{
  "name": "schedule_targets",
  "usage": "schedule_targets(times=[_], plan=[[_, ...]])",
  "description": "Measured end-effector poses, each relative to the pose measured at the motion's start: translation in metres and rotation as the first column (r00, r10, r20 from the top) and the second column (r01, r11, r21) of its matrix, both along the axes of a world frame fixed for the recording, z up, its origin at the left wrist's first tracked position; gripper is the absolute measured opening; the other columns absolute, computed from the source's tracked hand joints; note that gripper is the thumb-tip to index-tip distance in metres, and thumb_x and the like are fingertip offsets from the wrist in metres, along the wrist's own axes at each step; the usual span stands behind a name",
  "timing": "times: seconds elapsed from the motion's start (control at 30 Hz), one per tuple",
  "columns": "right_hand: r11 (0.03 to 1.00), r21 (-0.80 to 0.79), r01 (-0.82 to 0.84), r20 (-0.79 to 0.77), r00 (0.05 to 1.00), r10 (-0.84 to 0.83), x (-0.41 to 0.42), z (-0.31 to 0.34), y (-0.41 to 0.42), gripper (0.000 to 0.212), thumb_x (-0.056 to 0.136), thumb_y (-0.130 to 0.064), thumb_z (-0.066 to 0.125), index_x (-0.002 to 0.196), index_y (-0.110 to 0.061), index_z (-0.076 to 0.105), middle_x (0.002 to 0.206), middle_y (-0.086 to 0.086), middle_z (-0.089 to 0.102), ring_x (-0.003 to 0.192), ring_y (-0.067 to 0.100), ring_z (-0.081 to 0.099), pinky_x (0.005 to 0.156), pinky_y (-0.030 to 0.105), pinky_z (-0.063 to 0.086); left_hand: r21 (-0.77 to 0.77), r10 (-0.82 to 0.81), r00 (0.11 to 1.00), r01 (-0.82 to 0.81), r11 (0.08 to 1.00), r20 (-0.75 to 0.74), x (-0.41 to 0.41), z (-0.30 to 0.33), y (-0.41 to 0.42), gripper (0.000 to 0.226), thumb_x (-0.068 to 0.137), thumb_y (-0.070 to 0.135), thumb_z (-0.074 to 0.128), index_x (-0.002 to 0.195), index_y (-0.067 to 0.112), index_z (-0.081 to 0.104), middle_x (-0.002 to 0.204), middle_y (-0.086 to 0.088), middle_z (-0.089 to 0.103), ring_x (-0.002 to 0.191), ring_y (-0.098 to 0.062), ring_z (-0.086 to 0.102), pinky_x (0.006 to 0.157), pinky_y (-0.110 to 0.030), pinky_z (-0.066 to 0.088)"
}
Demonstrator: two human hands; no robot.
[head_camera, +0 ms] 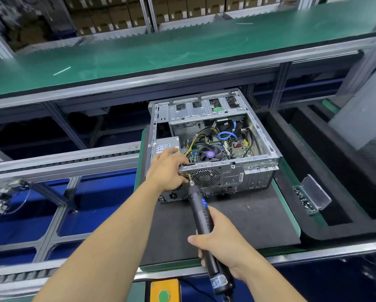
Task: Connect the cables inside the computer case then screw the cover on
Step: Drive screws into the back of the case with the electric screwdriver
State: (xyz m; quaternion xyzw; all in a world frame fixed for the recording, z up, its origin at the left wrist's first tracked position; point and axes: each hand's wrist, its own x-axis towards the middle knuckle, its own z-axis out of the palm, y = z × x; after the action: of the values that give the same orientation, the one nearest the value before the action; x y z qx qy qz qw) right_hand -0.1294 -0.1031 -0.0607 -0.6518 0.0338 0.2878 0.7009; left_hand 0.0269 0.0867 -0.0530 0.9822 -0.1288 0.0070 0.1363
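Flanking the computer case (226, 149), an open screw box (311, 196) lies right.

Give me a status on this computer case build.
Done: cables look routed inside the open computer case. In hand: right hand drives the electric screwdriver into the rear panel; left hand holds the case's edge. Left: no cover is on it.

There is one camera, worn on the person's head. It looks forward and down from above. The case (213, 149) sits in the middle of the picture, near the camera. Both arms reach in from the bottom edge. The view is very wide, so straight rails look bent. A green shelf (161, 46) runs across the top, farther away.
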Motion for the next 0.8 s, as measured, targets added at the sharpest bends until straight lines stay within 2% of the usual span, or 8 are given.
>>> schedule_targets(times=[0.1, 0.23, 0.4, 0.5, 0.57, 0.67, 0.73, 0.8], plan=[[0.998, 0.056, -0.008, -0.036, 0.999, 0.010, 0.002, 0.003, 0.001, 0.039, 0.077, -0.008, 0.074, 0.092, -0.042, 0.062, 0.075, 0.004, 0.063, 0.058, 0.026, 0.058, 0.056, 0.039, 0.055, 0.012, 0.001, 1.000, -0.001, 1.000, -0.001, 0.000, -0.001, 0.000, 0.059, 0.071, 0.036, 0.086, 0.125, 0.029, 0.063, 0.130, 0.021, 0.058, 0.143, -0.012, 0.021, 0.114, -0.040, 0.017], [0.997, 0.078, 0.006, -0.064, 0.998, -0.001, 0.003, 0.003, 0.001, 0.033, 0.079, -0.006, 0.072, 0.102, -0.024, 0.057, 0.080, 0.010, 0.058, 0.058, 0.027, 0.056, 0.054, 0.038, 0.053, 0.004, 0.047, 0.998, -0.047, 0.999, -0.045, 0.001, -0.004, 0.001, 0.058, 0.071, 0.038, 0.085, 0.124, 0.036, 0.060, 0.136, 0.017, 0.052, 0.145, -0.016, 0.021, 0.113, -0.039, 0.024], [0.996, 0.088, -0.012, -0.073, 0.997, 0.018, 0.005, 0.003, -0.003, 0.037, 0.081, -0.006, 0.072, 0.109, -0.024, 0.056, 0.085, 0.012, 0.058, 0.059, 0.027, 0.056, 0.054, 0.037, 0.052, 0.004, 0.038, 0.999, -0.038, 0.999, -0.033, 0.001, -0.004, 0.001, 0.056, 0.073, 0.037, 0.084, 0.124, 0.036, 0.060, 0.135, 0.019, 0.053, 0.146, -0.016, 0.019, 0.113, -0.039, 0.023], [0.999, 0.009, -0.035, -0.050, 0.998, 0.036, 0.004, 0.002, -0.004, 0.042, 0.081, -0.011, 0.071, 0.112, -0.033, 0.054, 0.091, 0.013, 0.057, 0.059, 0.025, 0.057, 0.054, 0.035, 0.053, 0.028, 0.033, 0.999, -0.033, 0.999, -0.026, -0.001, -0.003, 0.001, 0.057, 0.074, 0.039, 0.082, 0.126, 0.036, 0.059, 0.136, 0.019, 0.052, 0.147, -0.017, 0.018, 0.115, -0.040, 0.021], [0.999, -0.047, -0.021, -0.020, 1.000, 0.020, 0.005, 0.000, -0.004, 0.037, 0.084, -0.013, 0.069, 0.110, -0.034, 0.054, 0.092, 0.012, 0.056, 0.056, 0.023, 0.057, 0.052, 0.032, 0.052, 0.046, 0.024, 1.000, -0.024, 0.999, 0.005, -0.004, -0.003, 0.000, 0.056, 0.074, 0.040, 0.080, 0.126, 0.036, 0.059, 0.136, 0.020, 0.052, 0.147, -0.015, 0.018, 0.116, -0.040, 0.020], [0.988, -0.154, 0.024, 0.080, 0.997, -0.012, 0.007, -0.003, -0.007, 0.030, 0.087, -0.018, 0.069, 0.108, -0.034, 0.054, 0.090, 0.006, 0.059, 0.054, 0.018, 0.056, 0.052, 0.029, 0.051, 0.106, -0.010, 0.998, 0.003, 0.994, 0.066, -0.009, -0.003, -0.002, 0.055, 0.077, 0.039, 0.075, 0.128, 0.033, 0.058, 0.138, 0.022, 0.052, 0.146, -0.011, 0.020, 0.116, -0.038, 0.018], [0.963, -0.268, 0.024, 0.156, 0.988, 0.019, 0.010, -0.008, -0.009, 0.035, 0.086, -0.022, 0.068, 0.112, -0.039, 0.053, 0.093, -0.002, 0.063, 0.059, 0.014, 0.058, 0.057, 0.030, 0.053, 0.122, -0.018, 0.995, 0.006, 0.993, 0.101, -0.013, -0.004, -0.003, 0.055, 0.077, 0.037, 0.069, 0.131, 0.032, 0.058, 0.140, 0.021, 0.052, 0.146, -0.011, 0.023, 0.115, -0.037, 0.018], [0.937, -0.350, 0.018, 0.212, 0.975, 0.060, 0.015, -0.011, -0.014, 0.036, 0.082, -0.024, 0.065, 0.111, -0.041, 0.053, 0.086, -0.004, 0.062, 0.054, 0.011, 0.057, 0.055, 0.029, 0.054, 0.109, -0.017, 0.991, 0.002, 0.994, 0.131, -0.018, -0.005, -0.005, 0.057, 0.078, 0.034, 0.064, 0.134, 0.031, 0.057, 0.141, 0.019, 0.052, 0.144, -0.013, 0.027, 0.114, -0.036, 0.018]])
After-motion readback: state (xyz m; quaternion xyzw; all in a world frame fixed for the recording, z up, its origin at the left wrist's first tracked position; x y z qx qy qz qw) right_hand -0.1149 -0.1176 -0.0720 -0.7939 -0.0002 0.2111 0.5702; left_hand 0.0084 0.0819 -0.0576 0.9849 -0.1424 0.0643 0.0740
